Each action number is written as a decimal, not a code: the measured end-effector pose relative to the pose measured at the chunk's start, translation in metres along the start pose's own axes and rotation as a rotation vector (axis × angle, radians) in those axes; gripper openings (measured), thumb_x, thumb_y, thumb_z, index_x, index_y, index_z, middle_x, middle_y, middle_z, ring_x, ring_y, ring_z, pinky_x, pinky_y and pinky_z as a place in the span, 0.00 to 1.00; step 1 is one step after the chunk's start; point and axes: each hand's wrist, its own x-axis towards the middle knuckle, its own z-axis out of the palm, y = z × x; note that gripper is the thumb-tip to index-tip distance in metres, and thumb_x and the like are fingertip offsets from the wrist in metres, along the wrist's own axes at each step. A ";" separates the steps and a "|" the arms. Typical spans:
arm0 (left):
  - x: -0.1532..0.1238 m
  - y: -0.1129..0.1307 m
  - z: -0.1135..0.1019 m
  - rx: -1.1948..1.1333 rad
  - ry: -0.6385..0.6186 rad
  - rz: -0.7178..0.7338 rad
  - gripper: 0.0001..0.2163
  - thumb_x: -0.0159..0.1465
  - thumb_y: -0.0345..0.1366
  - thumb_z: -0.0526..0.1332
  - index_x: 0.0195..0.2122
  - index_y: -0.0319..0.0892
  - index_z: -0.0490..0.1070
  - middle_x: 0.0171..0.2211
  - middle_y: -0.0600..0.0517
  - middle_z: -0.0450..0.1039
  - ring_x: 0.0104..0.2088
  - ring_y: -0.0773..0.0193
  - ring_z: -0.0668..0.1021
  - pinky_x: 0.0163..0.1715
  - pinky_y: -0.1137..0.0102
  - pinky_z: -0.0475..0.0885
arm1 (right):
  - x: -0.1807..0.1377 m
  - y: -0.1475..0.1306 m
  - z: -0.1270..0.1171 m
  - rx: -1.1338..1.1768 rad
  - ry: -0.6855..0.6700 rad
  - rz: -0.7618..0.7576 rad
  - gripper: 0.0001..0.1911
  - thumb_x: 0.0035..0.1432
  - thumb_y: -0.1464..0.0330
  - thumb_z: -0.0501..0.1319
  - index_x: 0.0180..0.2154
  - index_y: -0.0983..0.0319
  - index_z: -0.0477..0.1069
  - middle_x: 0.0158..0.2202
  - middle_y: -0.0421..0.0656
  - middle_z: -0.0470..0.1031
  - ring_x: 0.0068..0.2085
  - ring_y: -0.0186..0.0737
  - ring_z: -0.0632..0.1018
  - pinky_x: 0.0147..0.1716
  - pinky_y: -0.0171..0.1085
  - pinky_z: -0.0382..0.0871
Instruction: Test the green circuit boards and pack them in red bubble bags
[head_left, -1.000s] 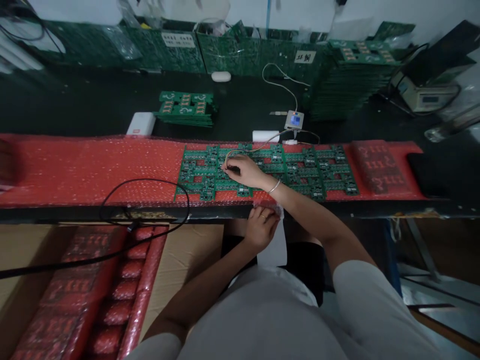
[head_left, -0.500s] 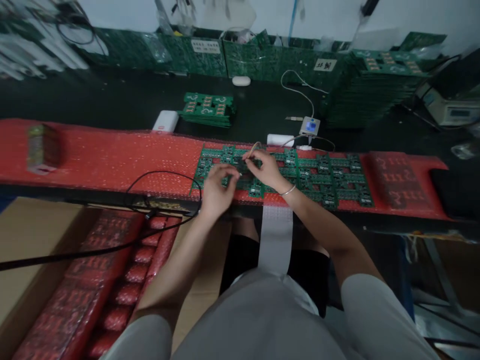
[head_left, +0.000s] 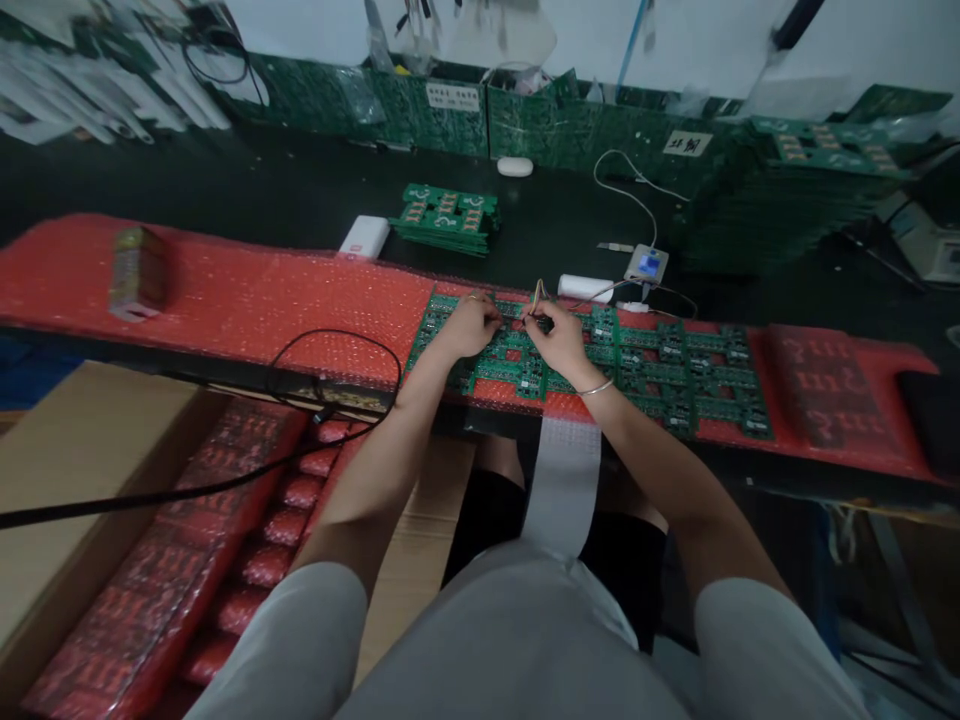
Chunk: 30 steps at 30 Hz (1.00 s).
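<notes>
A row of green circuit boards (head_left: 637,375) lies on red bubble wrap along the table's front edge. My left hand (head_left: 471,328) rests over the boards' left part, fingers curled and closed; whatever they grip is hidden. Just to its right, my right hand (head_left: 561,340) pinches a small dark connector with thin wires (head_left: 538,290) looping up from it. Its tip is close to the boards, but I cannot tell whether it touches. Behind the boards, a small white device with a lit blue screen (head_left: 648,264) has cables attached.
A short stack of boards (head_left: 448,215) and a white power bank (head_left: 365,238) stand behind; a tall board stack (head_left: 720,210) rises at right. A small box (head_left: 136,272) sits on the red bubble wrap (head_left: 247,300). Below left, an open carton (head_left: 82,420) holds red-wrapped packs; a black cable crosses it.
My left hand has moved forward onto the boards, its fingers closing down. My right hand still pinches the wired connector, now lower over the boards. The camera view has shifted slightly.
</notes>
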 end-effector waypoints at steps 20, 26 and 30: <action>-0.043 0.022 0.003 0.226 0.040 0.080 0.16 0.72 0.37 0.53 0.54 0.40 0.76 0.54 0.40 0.73 0.55 0.49 0.74 0.58 0.53 0.69 | 0.003 -0.006 -0.006 0.079 -0.039 0.048 0.06 0.62 0.66 0.61 0.38 0.58 0.77 0.39 0.42 0.83 0.41 0.43 0.82 0.47 0.44 0.75; -0.052 0.031 0.009 0.353 0.005 0.068 0.20 0.73 0.44 0.52 0.55 0.39 0.76 0.57 0.37 0.69 0.58 0.42 0.70 0.55 0.47 0.69 | 0.045 -0.020 0.009 0.069 -0.172 -0.016 0.09 0.63 0.62 0.63 0.33 0.59 0.76 0.40 0.43 0.82 0.40 0.42 0.80 0.42 0.41 0.74; -0.054 0.036 0.010 0.369 0.008 0.038 0.22 0.72 0.46 0.53 0.57 0.37 0.74 0.57 0.35 0.70 0.58 0.40 0.70 0.54 0.49 0.69 | 0.072 -0.019 0.041 -0.082 -0.173 -0.044 0.09 0.63 0.63 0.64 0.31 0.60 0.74 0.33 0.43 0.79 0.36 0.41 0.78 0.39 0.39 0.71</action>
